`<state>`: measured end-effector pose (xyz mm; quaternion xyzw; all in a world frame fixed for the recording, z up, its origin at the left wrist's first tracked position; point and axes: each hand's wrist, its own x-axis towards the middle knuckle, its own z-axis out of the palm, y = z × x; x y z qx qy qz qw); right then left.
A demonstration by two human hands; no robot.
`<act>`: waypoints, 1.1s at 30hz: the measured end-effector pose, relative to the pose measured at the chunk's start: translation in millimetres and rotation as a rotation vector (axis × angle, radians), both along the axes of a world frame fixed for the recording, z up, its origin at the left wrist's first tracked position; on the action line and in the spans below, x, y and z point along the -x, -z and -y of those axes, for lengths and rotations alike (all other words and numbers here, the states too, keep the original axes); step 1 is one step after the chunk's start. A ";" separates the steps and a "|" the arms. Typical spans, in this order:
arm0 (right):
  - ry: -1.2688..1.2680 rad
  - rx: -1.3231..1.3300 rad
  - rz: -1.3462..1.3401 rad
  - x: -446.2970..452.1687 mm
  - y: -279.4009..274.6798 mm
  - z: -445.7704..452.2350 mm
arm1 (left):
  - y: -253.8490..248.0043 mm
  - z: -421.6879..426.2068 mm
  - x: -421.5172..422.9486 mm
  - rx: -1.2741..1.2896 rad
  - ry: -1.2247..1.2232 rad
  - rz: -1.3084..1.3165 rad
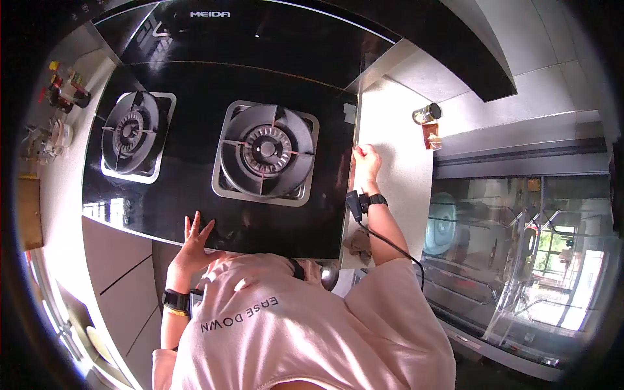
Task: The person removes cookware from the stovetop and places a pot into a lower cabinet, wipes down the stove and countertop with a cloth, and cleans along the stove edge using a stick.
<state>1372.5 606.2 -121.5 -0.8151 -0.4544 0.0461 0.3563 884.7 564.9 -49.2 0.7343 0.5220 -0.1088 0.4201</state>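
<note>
Fingers spread, my left hand (195,247) rests at the front edge of the black glass gas cooktop (175,214). Nothing is in it. On the other side, my right hand (367,164) is closed at the cooktop's right edge, over the pale countertop (400,117). Whatever its curled fingers may hold is hidden. The large right burner (268,149) lies to the left of that hand, with a black ring-shaped pan support on it. A smaller-looking left burner (130,133) is farther off. A crumpled brownish cloth (358,246) lies near my right forearm.
A dark-lidded jar (426,114) and a small brown packet (431,136) stand at the right wall. Several bottles (68,91) occupy the left counter. A black range hood (448,39) juts over the back right. A cable (393,246) runs from my right wrist.
</note>
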 end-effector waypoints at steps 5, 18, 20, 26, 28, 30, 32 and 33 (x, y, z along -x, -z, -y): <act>-0.047 0.107 0.096 -2.7 -2.0 7.6 | 2.0 1.5 -1.3 -0.004 -0.012 0.019; -0.012 -0.044 0.087 5.6 13.9 -8.0 | 0.4 -0.3 -0.3 0.007 -0.011 0.014; -0.024 -0.092 0.032 8.6 14.3 -6.0 | 1.4 -0.6 0.8 0.003 0.011 0.017; -0.009 -0.061 0.008 -0.5 10.9 1.9 | -1.6 -1.5 -1.1 0.023 0.003 -0.012; -0.034 -0.048 0.013 -0.8 5.4 6.4 | -3.5 -2.1 -3.0 0.025 0.008 -0.018; -0.046 -0.051 0.042 1.4 -3.2 9.6 | -5.5 -2.1 -3.6 0.032 -0.001 -0.007; -0.044 -0.069 0.095 4.4 -11.9 12.1 | -2.1 -1.4 -1.9 0.037 -0.005 -0.003; -0.040 -0.101 0.100 5.8 -16.8 13.3 | -0.6 -1.5 -1.0 0.038 -0.006 0.000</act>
